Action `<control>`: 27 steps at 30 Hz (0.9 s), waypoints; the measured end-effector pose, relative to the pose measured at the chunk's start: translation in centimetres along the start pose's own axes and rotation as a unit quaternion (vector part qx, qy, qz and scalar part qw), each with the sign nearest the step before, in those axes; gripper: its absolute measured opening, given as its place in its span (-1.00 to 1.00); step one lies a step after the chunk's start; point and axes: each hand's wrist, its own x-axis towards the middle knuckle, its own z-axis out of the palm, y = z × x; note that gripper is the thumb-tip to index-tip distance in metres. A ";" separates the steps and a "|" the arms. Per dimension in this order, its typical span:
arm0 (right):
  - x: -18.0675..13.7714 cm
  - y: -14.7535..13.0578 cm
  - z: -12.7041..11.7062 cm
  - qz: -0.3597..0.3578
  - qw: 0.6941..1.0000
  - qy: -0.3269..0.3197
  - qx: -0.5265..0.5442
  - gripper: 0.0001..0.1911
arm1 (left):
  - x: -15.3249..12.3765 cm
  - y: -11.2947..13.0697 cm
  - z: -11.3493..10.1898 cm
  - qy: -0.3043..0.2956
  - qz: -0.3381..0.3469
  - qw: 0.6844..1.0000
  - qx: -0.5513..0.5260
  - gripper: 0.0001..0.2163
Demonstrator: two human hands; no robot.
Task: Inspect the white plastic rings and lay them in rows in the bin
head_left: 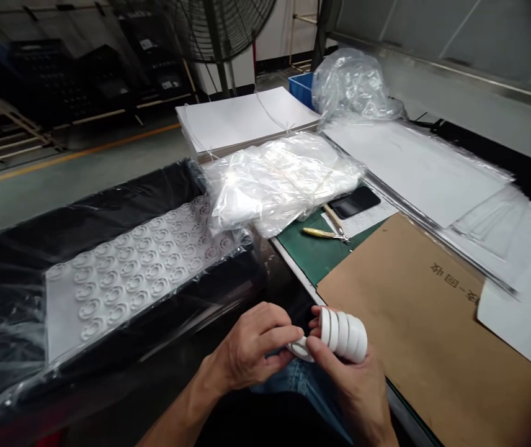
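My right hand [356, 382] is closed around a short row of white plastic rings [344, 334], stacked face to face and tilted above my lap. Between the fingertips of both hands is one more white ring [301, 349], held apart from the stack. My left hand [258, 343] pinches that single ring with thumb and forefinger. To the left, several rows of similar white rings [136, 282] lie on a white sheet inside a plastic-lined black box [9, 261].
Beside me a green-topped table [309, 251] carries brown cardboard [414, 310], yellow-handled pliers [319, 233], a phone [356, 202] and clear plastic bags [284, 177]. White sheets [414, 161] are stacked farther right. A large fan [219, 28] stands behind.
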 end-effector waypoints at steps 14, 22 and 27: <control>0.9 0.2 1.0 0.003 1.000 0.004 -0.005 -0.52 | -2.3 -1.3 -1.1 0.112 0.005 0.992 -0.059 -0.51; 0.9 0.2 0.8 -0.006 1.000 0.011 -0.004 -0.53 | -2.2 -1.4 -1.2 0.124 -0.011 0.989 -0.082 -0.49; 1.0 0.4 0.7 -0.005 1.000 0.000 -0.001 -0.56 | -2.5 -1.6 -1.2 0.123 -0.021 0.988 -0.095 -0.48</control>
